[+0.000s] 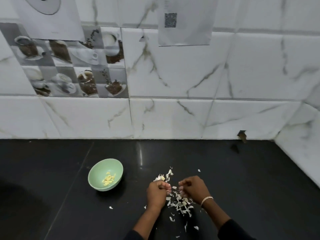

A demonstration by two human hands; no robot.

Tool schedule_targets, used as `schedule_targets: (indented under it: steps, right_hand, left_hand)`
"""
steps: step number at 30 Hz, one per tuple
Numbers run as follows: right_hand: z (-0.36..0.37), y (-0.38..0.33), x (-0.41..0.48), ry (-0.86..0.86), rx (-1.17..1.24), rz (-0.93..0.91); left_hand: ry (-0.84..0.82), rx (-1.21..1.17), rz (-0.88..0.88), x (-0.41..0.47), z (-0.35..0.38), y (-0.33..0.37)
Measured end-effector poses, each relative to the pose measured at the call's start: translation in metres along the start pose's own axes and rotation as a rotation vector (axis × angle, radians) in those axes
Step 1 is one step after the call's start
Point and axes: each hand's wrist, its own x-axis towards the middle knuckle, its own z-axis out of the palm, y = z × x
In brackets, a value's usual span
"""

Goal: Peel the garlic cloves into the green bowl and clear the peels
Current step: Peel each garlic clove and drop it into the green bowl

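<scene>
Peeled pale-yellow garlic cloves (108,178) lie in a small heap inside the round pale-green bowl (97,175), which stands on the glossy black counter (52,170) at lower centre-left of the frame. To its right, well apart, papery white garlic peels (181,202) are scattered over the counter in the lower centre. Above this scatter, the left hand (157,193) and the right hand (192,187) face each other, close but apart, fingers curled inward; whether either pinches a clove or a peel cannot be told. A thin gold-coloured chain bracelet (207,200) circles the right wrist. White marble-veined wall tiles (173,75) fill the upper frame, with a coffee-themed picture tile (69,63) at upper left.
</scene>
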Motion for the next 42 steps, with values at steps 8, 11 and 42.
schedule_targets:
  steps: [8, 11, 42]
  right_hand:
    - [0.006, 0.030, -0.017, 0.066, -0.056, -0.044]
    - [0.018, 0.035, -0.017, 0.054, -0.078, -0.152]
    - [-0.032, 0.130, -0.035, 0.171, -0.357, 0.116]
  left_hand:
    - [-0.041, -0.011, 0.027, -0.016, 0.031, -0.003]
    - [-0.135, -0.025, -0.026, -0.018, 0.036, -0.004]
    - [-0.082, 0.312, 0.046, -0.015, 0.015, -0.019]
